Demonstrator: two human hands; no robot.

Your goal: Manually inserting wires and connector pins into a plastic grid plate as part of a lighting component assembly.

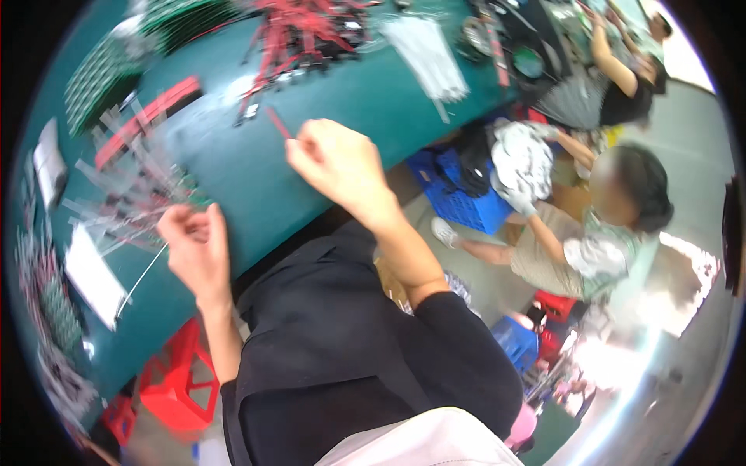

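The right hand pinches a short red strip between fingertips, lifted just above the green worktop; its grip is closed on the strip's near end. The left hand is curled shut around a thin white wire that trails down toward a white card. Judging by the scene, the work is midway: a heap of red pieces waits at the far edge, and a scatter of clear sleeves lies near the left hand.
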